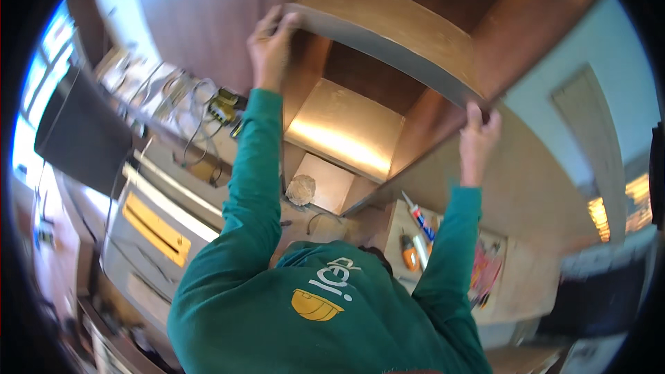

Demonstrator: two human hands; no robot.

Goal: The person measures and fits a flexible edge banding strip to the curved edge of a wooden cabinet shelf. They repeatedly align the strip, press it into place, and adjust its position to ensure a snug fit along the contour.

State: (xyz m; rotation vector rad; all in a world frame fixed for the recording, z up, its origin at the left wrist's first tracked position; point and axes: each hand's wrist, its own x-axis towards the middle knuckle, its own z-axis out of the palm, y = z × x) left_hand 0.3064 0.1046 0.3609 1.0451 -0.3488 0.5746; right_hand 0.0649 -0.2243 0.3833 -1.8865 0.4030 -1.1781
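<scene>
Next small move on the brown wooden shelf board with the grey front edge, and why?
Probably a slight, even nudge at both ends of the brown wooden shelf board. The bare left hand is at its left front corner and the bare right hand at its right, so matched pressure should limit skewing. Whether it is seated can't be told.

the green long-sleeved fabric sweatshirt [256, 325] was cut off by the lower edge; the bare right hand [479, 137] looked blurred; the pinkish-red crumpled heap [488, 266] was too indistinct to identify.
</scene>
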